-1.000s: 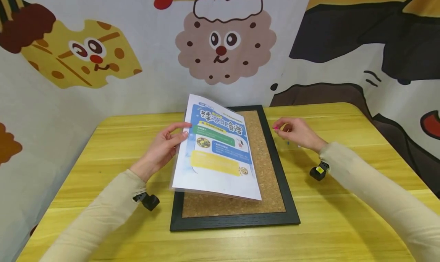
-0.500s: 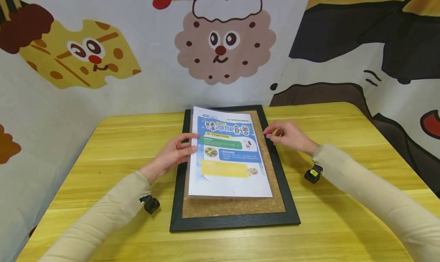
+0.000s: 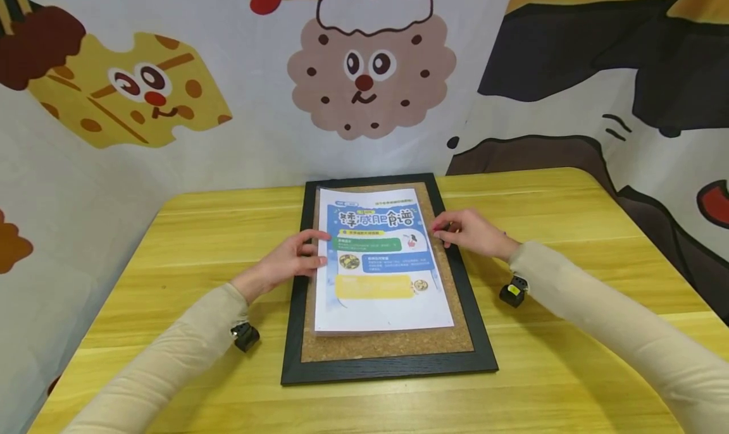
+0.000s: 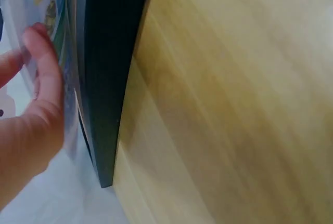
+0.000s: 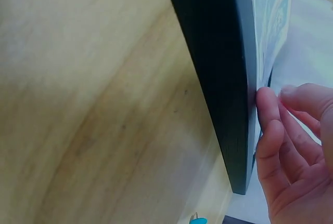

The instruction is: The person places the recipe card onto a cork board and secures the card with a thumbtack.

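Observation:
A printed sheet (image 3: 381, 310) with clear plastic along its edges lies over the cork board (image 3: 336, 350), inside the board's black frame (image 3: 393, 369). My left hand (image 3: 285, 262) pinches the sheet's left edge between thumb and fingers; in the left wrist view, a finger (image 4: 47, 68) shows against the clear margin. My right hand (image 3: 473, 233) is at the sheet's right edge, over the cork and frame. Between its thumb and index finger is a small pink push pin (image 3: 436, 228). The pin is hidden in the right wrist view, where the fingertips sit close to the frame.
A teal push pin (image 5: 198, 220) lies on the wooden table (image 3: 193, 250), right of the board. Behind the table hangs a white cloth (image 3: 256, 149) with cartoon food prints. Both forearms wear small black wrist cameras (image 3: 247, 336).
The sheet, earlier held tilted above the board, has come down onto the cork and shifted right. My right hand has moved left with the pink push pin to the sheet's edge.

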{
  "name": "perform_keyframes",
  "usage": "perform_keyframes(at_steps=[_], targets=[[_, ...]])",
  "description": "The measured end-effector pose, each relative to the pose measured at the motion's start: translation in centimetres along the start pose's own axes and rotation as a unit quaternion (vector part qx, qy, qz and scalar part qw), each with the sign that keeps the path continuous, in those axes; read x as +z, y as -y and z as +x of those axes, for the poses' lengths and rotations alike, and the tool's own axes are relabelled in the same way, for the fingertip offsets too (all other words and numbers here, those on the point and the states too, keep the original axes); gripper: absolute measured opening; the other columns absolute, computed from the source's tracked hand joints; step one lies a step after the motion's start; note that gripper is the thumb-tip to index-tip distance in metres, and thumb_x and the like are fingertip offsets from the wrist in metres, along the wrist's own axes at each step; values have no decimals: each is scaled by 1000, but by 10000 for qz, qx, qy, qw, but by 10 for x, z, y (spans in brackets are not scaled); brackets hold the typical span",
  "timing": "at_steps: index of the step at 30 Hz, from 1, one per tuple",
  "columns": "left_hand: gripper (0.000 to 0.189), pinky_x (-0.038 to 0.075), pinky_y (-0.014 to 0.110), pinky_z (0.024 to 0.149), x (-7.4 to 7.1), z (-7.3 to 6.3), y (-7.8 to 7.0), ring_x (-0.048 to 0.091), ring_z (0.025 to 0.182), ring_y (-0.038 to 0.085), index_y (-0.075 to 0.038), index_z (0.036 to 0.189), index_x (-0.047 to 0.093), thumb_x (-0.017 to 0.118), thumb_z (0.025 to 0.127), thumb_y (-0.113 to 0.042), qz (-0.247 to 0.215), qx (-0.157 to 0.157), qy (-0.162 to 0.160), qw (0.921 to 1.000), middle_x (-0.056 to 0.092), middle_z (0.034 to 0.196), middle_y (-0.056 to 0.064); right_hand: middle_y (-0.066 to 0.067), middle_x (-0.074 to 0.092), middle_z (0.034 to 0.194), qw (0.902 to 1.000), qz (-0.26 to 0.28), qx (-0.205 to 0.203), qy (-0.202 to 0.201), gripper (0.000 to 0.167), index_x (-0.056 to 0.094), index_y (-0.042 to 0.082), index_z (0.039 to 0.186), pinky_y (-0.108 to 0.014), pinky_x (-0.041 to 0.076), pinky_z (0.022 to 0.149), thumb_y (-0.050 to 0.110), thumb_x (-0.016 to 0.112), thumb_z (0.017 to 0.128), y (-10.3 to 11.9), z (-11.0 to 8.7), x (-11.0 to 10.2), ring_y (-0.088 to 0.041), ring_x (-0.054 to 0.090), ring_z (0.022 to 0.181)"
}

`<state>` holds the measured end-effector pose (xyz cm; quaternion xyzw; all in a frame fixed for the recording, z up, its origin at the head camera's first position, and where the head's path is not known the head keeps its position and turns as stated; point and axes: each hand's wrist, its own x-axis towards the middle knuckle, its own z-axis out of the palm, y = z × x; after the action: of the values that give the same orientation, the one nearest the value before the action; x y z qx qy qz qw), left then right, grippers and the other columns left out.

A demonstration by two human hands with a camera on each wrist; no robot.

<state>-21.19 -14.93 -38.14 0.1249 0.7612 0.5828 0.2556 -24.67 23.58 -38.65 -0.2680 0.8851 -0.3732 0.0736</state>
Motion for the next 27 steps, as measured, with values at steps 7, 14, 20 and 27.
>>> perform_keyframes(at_steps=[7, 14, 20, 27], targets=[[55, 48, 28, 59, 1, -1, 0, 54, 62, 18, 0, 144, 36, 62, 95, -8, 991, -9, 113, 9950, 60, 76, 10, -5, 68, 98, 9995, -310, -34, 59, 16, 71, 5, 107, -28, 48, 58, 6, 67, 92, 2, 3, 3, -16, 58, 69], [60, 41, 26, 51, 3, 0, -3, 52, 55, 17, -5, 146, 37, 65, 94, -13, 1871, -184, -7, 9822, 58, 67, 7, -6, 69, 101, 9991, -403, -93, 55, 17, 72, 4, 106, -26, 44, 58, 6, 68, 90, 4, 10, 6, -16, 53, 70], [61, 40, 26, 49, 2, 0, -4, 51, 53, 16, -3, 147, 37, 65, 94, -14, 2250, -200, 26, 9742, 59, 65, 7, -9, 68, 102, 9991, -407, -109, 55, 18, 71, 1, 107, -27, 44, 60, 4, 67, 90, 6, 21, 3, -18, 53, 71], [61, 39, 26, 49, 2, 1, -7, 50, 52, 15, -3, 147, 37, 65, 94, -13, 2366, -152, 37, 9715, 57, 64, 7, -8, 67, 99, 9981, -594, 159, -6, 18, 71, 1, 108, -31, 47, 66, 5, 68, 90, 4, 36, 1, -20, 54, 76]])
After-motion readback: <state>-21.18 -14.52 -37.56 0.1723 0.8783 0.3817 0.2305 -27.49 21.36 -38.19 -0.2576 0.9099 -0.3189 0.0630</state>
